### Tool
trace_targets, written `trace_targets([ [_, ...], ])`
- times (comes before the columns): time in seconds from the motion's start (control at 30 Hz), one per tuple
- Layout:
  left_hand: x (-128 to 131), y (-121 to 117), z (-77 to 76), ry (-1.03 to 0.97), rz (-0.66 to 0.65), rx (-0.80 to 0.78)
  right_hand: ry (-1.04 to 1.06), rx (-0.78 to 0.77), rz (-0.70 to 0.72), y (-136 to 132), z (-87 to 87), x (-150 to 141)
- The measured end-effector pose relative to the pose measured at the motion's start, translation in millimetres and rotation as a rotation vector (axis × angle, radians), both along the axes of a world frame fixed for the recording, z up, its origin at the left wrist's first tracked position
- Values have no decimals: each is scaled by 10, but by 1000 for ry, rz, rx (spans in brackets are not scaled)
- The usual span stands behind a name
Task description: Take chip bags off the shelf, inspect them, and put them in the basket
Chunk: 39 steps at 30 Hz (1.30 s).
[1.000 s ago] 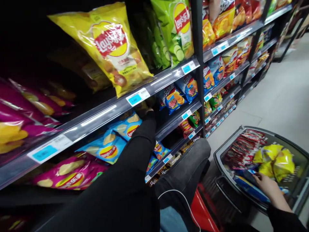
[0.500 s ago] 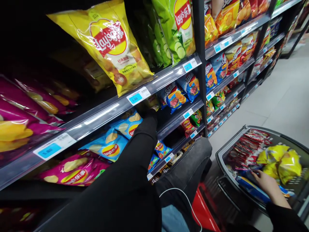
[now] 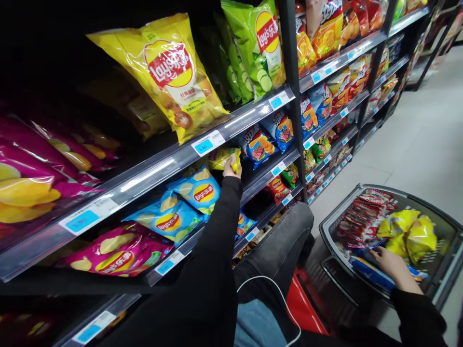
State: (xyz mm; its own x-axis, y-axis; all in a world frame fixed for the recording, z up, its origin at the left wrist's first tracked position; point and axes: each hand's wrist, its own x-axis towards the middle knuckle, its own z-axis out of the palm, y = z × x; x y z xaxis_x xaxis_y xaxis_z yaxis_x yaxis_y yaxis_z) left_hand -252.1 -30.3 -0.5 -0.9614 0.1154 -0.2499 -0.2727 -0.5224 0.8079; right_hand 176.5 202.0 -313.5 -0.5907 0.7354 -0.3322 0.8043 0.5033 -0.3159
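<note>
My left hand [image 3: 230, 167] reaches onto the lower shelf and closes on the end of a small yellow chip bag [image 3: 220, 159]. Beside that bag lie blue Lay's bags [image 3: 204, 193] and, to the right, dark blue snack bags [image 3: 258, 144]. My right hand [image 3: 392, 264] is down in the shopping basket [image 3: 327, 231], its fingers bent over a blue packet [image 3: 372, 273]; its fingertips are partly hidden. Yellow bags [image 3: 421, 238] and many red-and-white packets [image 3: 365, 217] lie in the basket near that hand.
Above my left hand a shelf edge [image 3: 152, 180] carries a large yellow Lay's bag [image 3: 177, 79] and green bags [image 3: 265, 48]. Magenta bags [image 3: 119, 250] lie at lower left. My bent knee [image 3: 289, 231], a white cable [image 3: 275, 279] and a red object [image 3: 307, 301] are below.
My left hand, hidden deep in the shelf before, has come back into sight with the yellow chip bag drawn toward the front. The right hand stays in the basket; the view has shifted slightly.
</note>
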Motion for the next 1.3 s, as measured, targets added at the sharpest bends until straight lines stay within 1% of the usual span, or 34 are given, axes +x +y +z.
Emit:
trace_targets([
  [0.07, 124, -6, 52, -23, -21, 9, -15, -6, -2, -52, 115, -21],
  [0.1, 230, -22, 67, -32, -51, 11, -27, -18, -13, -89, 195, -29],
  [0.17, 530, -99, 52, -38, -160, 6, -21, -60, -42, -168, 372, -45],
  [0.2, 716, -167, 18, -22, -214, -16, 16, -96, -66, -201, 454, -56],
  [0.23, 914, -253, -36, -19, -286, -68, 74, -148, -83, -224, 523, -68],
  [0.3, 1308, -462, -191, -12, -426, -229, 114, -192, -133, -242, 614, -96],
  [0.37, 1646, -652, -387, 135, -471, -391, 153, -257, -169, -238, 662, -126],
  [0.43, 1891, -734, -596, 290, -606, -590, 208, -347, -181, -248, 715, -163],
  [0.47, 1976, -713, -699, 409, -684, -689, 234, -388, -179, -268, 756, -185],
  [0.53, 2077, -542, -901, 726, -805, -852, 360, -503, -201, -348, 873, -228],
  [0.57, 2101, -400, -999, 913, -835, -911, 496, -592, -241, -408, 945, -241],
  [0.63, 2122, -50, -1196, 1269, -862, -976, 883, -779, -377, -555, 1093, -239],
  [0.7, 2143, 321, -1391, 1547, -852, -1023, 1273, -895, -528, -710, 1216, -188],
  [0.77, 2184, 631, -1581, 1718, -857, -1079, 1495, -918, -629, -837, 1286, -107],
  [0.8, 2210, 746, -1672, 1771, -859, -1083, 1554, -930, -662, -883, 1297, -65],
  [0.87, 2262, 890, -1838, 1822, -873, -1043, 1596, -945, -722, -929, 1277, 5],
  [0.97, 2289, 949, -2022, 1802, -980, -864, 1556, -910, -836, -908, 1182, 53],
  [1.03, 2258, 959, -2091, 1682, -1069, -712, 1531, -862, -893, -870, 1123, 61],
  [1.1, 2191, 988, -2122, 1420, -1151, -572, 1529, -805, -903, -839, 1094, 68],
  [1.17, 2104, 1037, -2129, 1087, -1237, -459, 1530, -763, -883, -826, 1098, 78],
  [1.23, 2020, 1086, -2123, 797, -1342, -347, 1510, -757, -856, -828, 1117, 87],
  [1.3, 1963, 1118, -2113, 589, -1444, -245, 1471, -775, -825, -832, 1130, 85],
])
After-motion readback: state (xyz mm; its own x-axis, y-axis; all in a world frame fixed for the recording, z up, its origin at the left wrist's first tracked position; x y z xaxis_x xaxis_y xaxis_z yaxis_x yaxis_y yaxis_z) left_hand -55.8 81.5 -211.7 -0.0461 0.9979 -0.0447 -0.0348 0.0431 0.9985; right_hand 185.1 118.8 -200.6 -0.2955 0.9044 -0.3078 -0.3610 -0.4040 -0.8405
